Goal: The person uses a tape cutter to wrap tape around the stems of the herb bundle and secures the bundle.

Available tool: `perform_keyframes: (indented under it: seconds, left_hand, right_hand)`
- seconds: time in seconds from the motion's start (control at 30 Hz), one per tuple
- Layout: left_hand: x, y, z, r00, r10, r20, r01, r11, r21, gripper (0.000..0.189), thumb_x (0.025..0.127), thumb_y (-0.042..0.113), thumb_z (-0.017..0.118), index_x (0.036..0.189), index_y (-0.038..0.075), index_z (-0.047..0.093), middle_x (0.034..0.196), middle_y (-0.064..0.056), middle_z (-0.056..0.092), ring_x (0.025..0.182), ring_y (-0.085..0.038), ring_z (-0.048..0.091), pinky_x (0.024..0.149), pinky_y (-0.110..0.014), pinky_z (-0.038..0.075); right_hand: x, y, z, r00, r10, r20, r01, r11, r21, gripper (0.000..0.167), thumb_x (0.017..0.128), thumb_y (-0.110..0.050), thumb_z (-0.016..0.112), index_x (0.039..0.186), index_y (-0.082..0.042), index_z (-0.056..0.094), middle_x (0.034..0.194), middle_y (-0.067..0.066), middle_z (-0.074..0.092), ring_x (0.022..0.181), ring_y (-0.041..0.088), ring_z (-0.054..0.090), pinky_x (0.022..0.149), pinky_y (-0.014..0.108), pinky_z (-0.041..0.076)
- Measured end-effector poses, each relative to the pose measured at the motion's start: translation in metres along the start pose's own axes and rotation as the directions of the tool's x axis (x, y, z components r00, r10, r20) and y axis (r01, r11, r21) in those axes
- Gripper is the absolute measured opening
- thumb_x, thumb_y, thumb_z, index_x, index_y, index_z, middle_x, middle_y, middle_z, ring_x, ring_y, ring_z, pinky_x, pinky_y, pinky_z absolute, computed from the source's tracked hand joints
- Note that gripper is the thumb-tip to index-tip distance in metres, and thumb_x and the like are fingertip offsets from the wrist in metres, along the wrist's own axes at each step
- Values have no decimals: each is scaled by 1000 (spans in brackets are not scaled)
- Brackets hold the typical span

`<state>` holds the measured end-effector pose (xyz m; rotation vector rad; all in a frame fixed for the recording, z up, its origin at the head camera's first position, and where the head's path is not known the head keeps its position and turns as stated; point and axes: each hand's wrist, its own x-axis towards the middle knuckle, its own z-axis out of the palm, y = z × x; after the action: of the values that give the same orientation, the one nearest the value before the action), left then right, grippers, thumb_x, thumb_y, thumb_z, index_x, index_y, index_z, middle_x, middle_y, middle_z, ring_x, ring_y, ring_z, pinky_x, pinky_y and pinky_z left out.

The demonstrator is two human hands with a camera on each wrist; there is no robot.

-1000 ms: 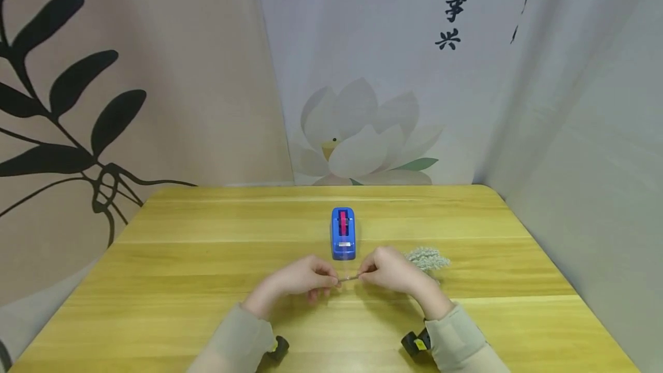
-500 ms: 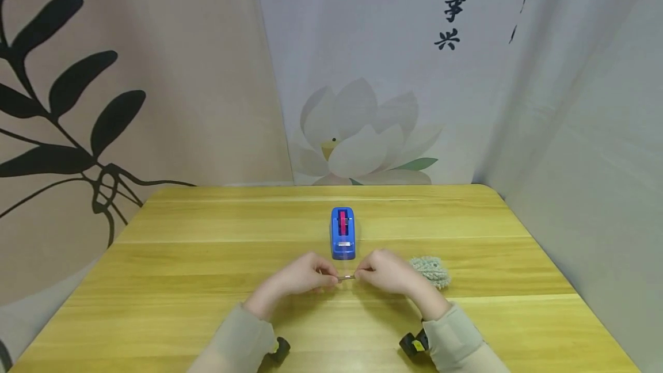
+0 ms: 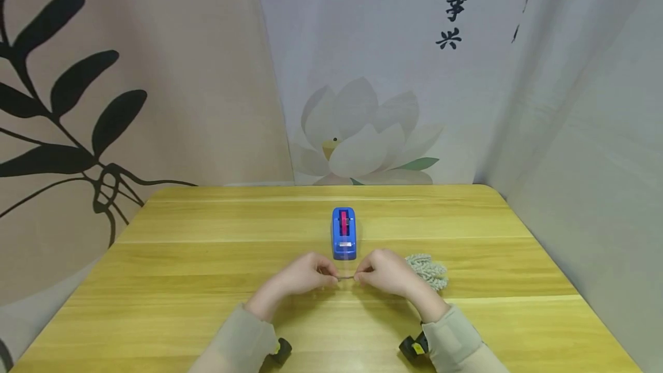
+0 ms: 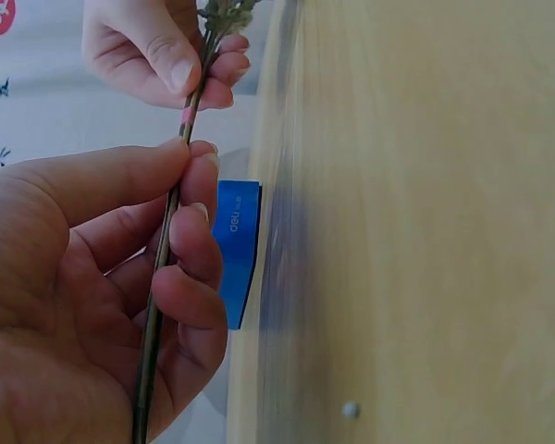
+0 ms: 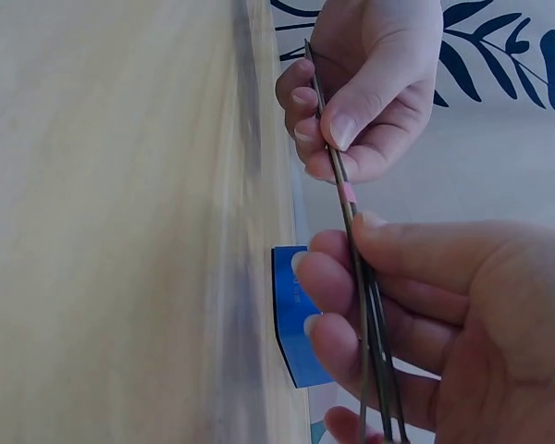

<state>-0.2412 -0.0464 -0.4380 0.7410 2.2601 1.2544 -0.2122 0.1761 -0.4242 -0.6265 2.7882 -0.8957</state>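
Looks like a curtained-off booth (image 3: 580,177), a recording set surely, 1 wood-grain counter (image 3: 171,292), printed cloth hangings (image 3: 217,73) right behind, dark leaves (image 3: 77,80) left, pale lotus (image 3: 362,148) centre, brushed characters (image 3: 456,8) up high, and there, 2 wrist cameras (image 3: 409,347)!

we see dark olive-brown stems (image 4: 148,370) marked with a pink band (image 5: 348,192), and pale grey-green flower heads (image 3: 427,270). our counter (image 3: 207,275) is yellow with wood grain. we find a blue tape dispenser (image 3: 344,239) with a pink-red roll (image 3: 344,222), beige-grey sleeves (image 3: 235,335), black wrist cameras (image 3: 281,352), a beige cloth (image 3: 207,45) with black leaves (image 3: 85,80), and a whitish cloth (image 3: 352,22) bearing a pale lotus (image 3: 368,151) and black characters (image 3: 456,7).
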Motion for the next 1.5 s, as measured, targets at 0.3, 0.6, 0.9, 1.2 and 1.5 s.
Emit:
perform_keyframes:
  seconds: [0.3, 0.6, 0.9, 1.2, 1.5]
  left_hand:
    - [0, 1, 3, 1000, -1, -15, 1, 1000, -8, 6, 87, 7, 68, 91, 2, 69, 80, -6, 65, 58, -15, 53, 51, -30, 47]
    - [-1, 2, 1, 1000, -2, -15, 2, 1000, 26, 12, 89, 12, 64, 91, 1, 68, 76, -6, 63, 56, -13, 48, 50, -25, 40]
    - [-3, 3, 0, 1000, 13, -2, -13, 998, 68, 24, 97, 13, 54, 84, 1, 71, 72, -4, 64, 55, -9, 42, 50, -23, 35]
    - [-2, 1, -1, 1000, -5, -26, 6, 999, 39, 17, 94, 14, 61, 87, 3, 71, 74, -5, 65, 56, -12, 50, 49, -23, 39]
    - [-1, 0, 0, 999, 11, -50, -8, 999, 45, 13, 92, 12, 64, 89, 3, 72, 80, -4, 68, 66, -17, 58, 57, -33, 50]
  right_hand:
    - [-1, -3, 3, 999, 21, -38, -21, 1000, 17, 8, 86, -14, 72, 82, -10, 77, 75, -7, 68, 58, 7, 50, 55, 27, 44]
    - [1, -2, 3, 997, 38, -73, -40, 999, -32, 5, 83, -18, 75, 80, -14, 77, 77, -9, 69, 64, 6, 54, 61, 29, 47]
    - [1, -3, 6, 992, 45, -115, -51, 998, -48, 6, 80, -15, 77, 76, -17, 73, 75, -10, 68, 64, 6, 55, 62, 30, 47]
    - [1, -2, 5, 991, 45, -122, -49, 998, -32, 4, 84, -21, 73, 81, -18, 74, 78, -10, 67, 68, 5, 57, 63, 29, 49]
    - [2, 1, 5, 992, 20, -124, -25, 999, -36, 14, 91, -20, 66, 92, -12, 77, 87, -1, 72, 65, 5, 56, 59, 27, 48]
